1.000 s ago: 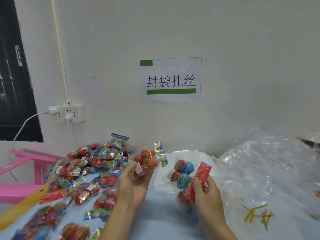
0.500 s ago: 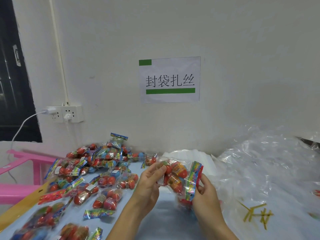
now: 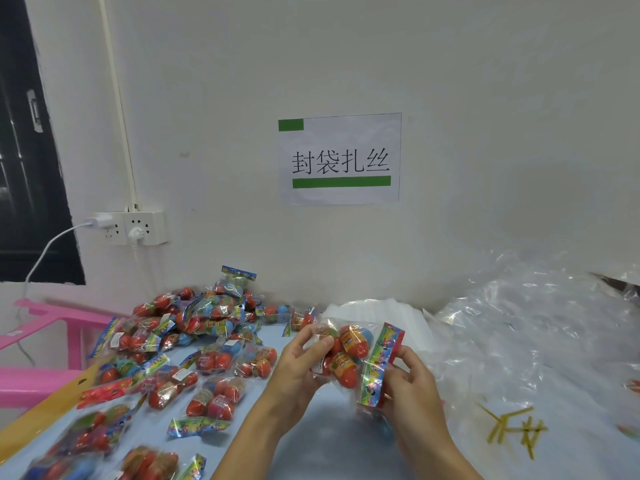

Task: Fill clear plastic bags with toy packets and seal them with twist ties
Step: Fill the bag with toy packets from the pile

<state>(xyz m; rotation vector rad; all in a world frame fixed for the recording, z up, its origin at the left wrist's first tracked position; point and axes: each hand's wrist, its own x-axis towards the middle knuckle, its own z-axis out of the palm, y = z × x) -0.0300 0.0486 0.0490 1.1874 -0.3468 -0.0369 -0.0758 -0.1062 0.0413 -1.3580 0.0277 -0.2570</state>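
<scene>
Backdrop: white wall with a paper sign in Chinese characters and green bars; pale blue worktop below.
Left grip: left hand, fingers curled, pinches the left edge of a toy packet held above the worktop.
Right grip: right hand pinches the packet's colourful header strip, fingers curled round it.
Packet: clear wrap with red and orange egg-shaped toys, tilted, between both hands; whether it is inside a bag I cannot tell.
Beyond, left: pile of toy packets spread over the worktop up to the wall.
Beyond, right: heap of clear plastic bags; yellow twist ties lie on them, near the right hand.
Far left: wall socket with plugs, pink furniture.
</scene>
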